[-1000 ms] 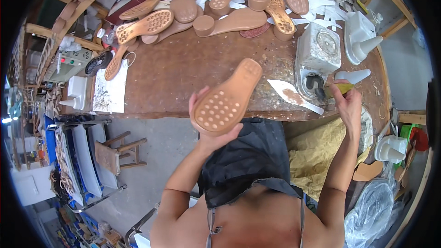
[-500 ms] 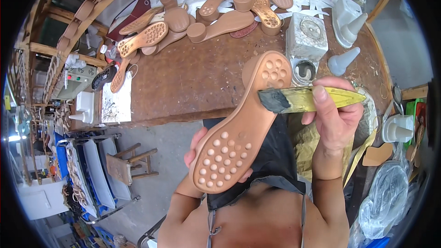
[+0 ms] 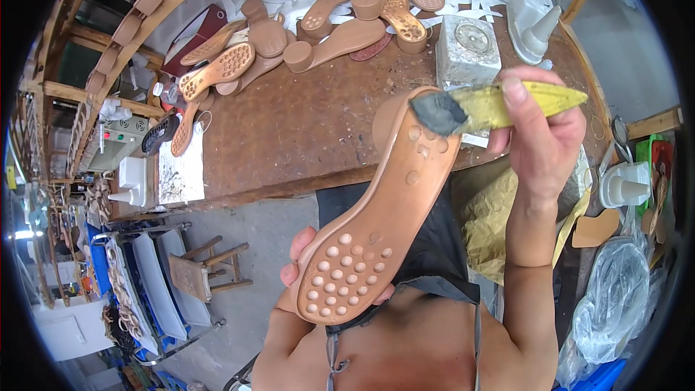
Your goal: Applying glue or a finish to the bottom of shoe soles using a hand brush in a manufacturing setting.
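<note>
My left hand (image 3: pixel 308 264) holds a tan rubber shoe sole (image 3: pixel 376 224) from underneath, studded side up, its heel end pointing toward the bench. My right hand (image 3: pixel 539 134) grips a yellow-handled brush (image 3: pixel 499 101). The brush's dark bristle tip rests on the heel end of the sole.
A brown workbench (image 3: pixel 289 130) carries a pile of tan soles (image 3: pixel 318 22), a white block-shaped container (image 3: pixel 467 47) and white cone-shaped pieces (image 3: pixel 532 18). A small wooden stool (image 3: pixel 206 271) stands on the floor at left. Plastic bags (image 3: pixel 622 304) lie at right.
I have raised the sole closer to my head. My right hand picked the brush up from the bench and brought its tip onto the heel end of the sole.
</note>
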`<action>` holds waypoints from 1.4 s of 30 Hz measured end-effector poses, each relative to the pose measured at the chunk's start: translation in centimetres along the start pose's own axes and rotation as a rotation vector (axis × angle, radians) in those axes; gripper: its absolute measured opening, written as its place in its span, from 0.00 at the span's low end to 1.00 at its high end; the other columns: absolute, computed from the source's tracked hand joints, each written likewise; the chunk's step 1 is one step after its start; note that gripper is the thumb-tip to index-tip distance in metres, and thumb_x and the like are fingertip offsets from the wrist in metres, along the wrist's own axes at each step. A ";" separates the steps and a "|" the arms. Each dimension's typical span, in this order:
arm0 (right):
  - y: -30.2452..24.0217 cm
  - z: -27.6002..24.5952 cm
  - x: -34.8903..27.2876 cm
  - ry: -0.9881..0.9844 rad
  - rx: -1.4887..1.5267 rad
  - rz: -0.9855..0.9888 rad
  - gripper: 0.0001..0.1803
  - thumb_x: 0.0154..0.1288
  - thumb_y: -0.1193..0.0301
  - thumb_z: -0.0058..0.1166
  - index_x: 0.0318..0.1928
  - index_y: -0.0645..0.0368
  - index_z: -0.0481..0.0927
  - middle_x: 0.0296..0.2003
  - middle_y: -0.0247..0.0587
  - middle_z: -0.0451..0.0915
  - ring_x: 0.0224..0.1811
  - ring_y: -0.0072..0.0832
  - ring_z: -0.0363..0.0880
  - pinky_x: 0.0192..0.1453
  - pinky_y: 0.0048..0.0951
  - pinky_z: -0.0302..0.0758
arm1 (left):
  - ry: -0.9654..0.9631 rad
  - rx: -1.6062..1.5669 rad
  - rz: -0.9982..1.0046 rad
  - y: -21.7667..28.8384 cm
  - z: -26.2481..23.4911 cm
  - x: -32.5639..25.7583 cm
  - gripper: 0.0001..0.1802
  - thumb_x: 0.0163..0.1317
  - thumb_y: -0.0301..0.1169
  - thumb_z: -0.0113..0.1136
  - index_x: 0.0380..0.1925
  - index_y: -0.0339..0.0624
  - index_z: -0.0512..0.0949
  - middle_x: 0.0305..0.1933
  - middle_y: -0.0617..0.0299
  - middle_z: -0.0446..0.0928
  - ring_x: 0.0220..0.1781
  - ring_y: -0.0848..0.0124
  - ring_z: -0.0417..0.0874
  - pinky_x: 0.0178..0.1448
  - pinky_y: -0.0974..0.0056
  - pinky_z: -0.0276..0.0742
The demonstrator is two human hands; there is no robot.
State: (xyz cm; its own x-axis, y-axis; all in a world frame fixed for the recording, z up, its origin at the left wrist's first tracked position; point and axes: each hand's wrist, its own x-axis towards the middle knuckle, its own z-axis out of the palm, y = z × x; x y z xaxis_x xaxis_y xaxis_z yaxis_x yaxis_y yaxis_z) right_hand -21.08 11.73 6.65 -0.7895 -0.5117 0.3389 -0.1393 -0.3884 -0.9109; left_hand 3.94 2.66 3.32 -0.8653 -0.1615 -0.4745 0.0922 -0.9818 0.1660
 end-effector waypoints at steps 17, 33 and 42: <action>-0.4 1.8 -6.6 -0.172 -0.262 -0.192 0.12 0.52 0.81 0.60 0.39 0.67 0.75 0.24 0.42 0.79 0.21 0.26 0.78 0.24 0.23 0.72 | 0.017 0.391 0.102 -0.1 2.0 0.5 0.44 0.31 0.63 0.61 0.56 0.70 0.68 0.64 0.71 0.63 0.65 0.59 0.59 0.53 0.32 0.60; 0.8 3.9 -7.8 -0.406 -0.231 -0.307 0.15 0.46 0.83 0.60 0.38 0.69 0.75 0.25 0.44 0.79 0.19 0.30 0.79 0.22 0.26 0.75 | 0.068 0.387 0.810 -2.9 0.6 4.2 0.38 0.56 0.56 0.46 0.62 0.45 0.59 0.61 0.47 0.65 0.59 0.46 0.68 0.56 0.47 0.72; 0.8 3.8 -6.6 -0.348 -0.028 0.020 0.10 0.56 0.81 0.55 0.40 0.71 0.75 0.28 0.43 0.80 0.21 0.18 0.77 0.20 0.17 0.72 | -0.183 0.221 0.285 -0.1 -0.1 3.9 0.42 0.52 0.55 0.53 0.63 0.46 0.57 0.63 0.53 0.63 0.63 0.57 0.65 0.66 0.51 0.60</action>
State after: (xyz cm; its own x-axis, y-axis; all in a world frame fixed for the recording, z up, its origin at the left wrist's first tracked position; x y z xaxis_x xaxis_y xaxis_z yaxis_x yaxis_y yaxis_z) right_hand -13.76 11.88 4.54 -0.5418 -0.7515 0.3764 -0.1462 -0.3567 -0.9227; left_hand 0.63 2.09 1.34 -0.8955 -0.3844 -0.2244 0.2505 -0.8520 0.4597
